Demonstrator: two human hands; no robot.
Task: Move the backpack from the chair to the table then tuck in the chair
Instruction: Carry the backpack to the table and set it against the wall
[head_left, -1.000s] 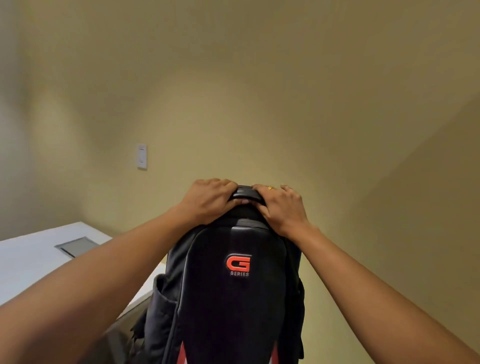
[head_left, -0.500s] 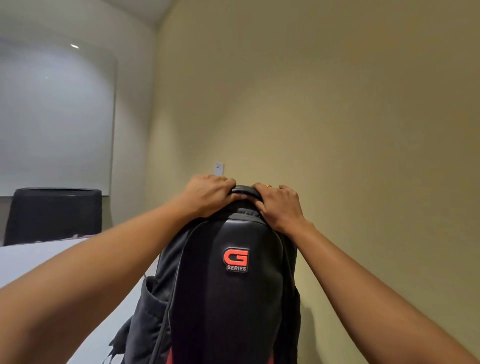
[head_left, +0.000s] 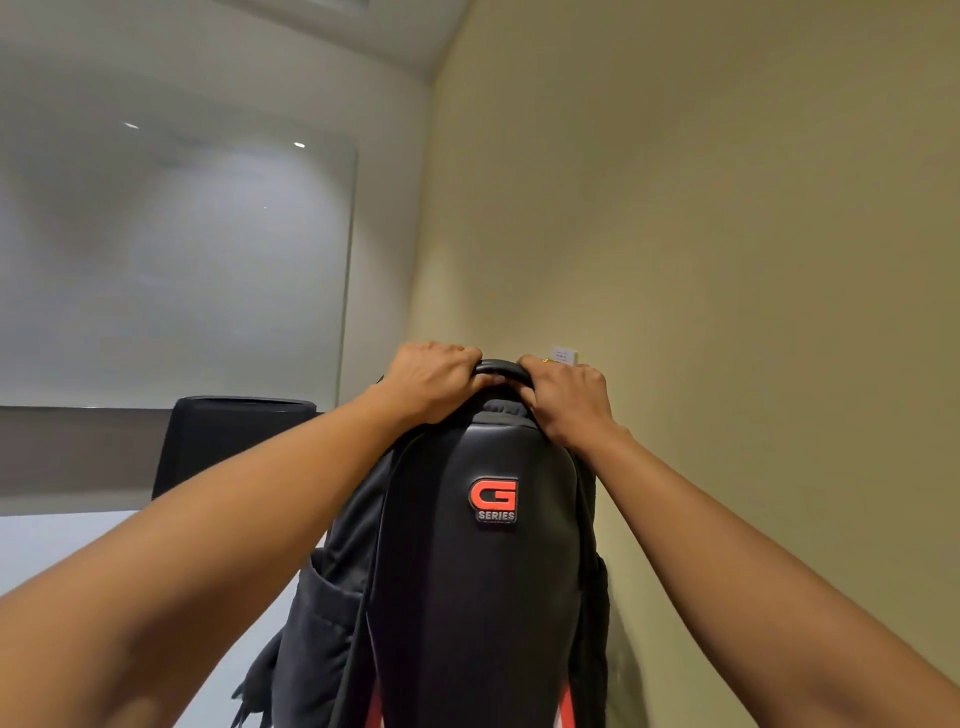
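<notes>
Gripping backpack (head_left: 483, 582) handle as before, both hands' fingers (head_left: 540, 387) curled; view swung left, table (head_left: 47, 545) nearer.

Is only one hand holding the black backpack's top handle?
No, the left hand and right hand both grip the black backpack handle.

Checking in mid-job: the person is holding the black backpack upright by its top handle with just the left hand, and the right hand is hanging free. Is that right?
Not quite. Both hands grip the handle: the left hand and the right hand sit side by side on it, so the right hand is not free. The rest holds: the black backpack is upright, held by its top handle. The head view shows this.
</notes>
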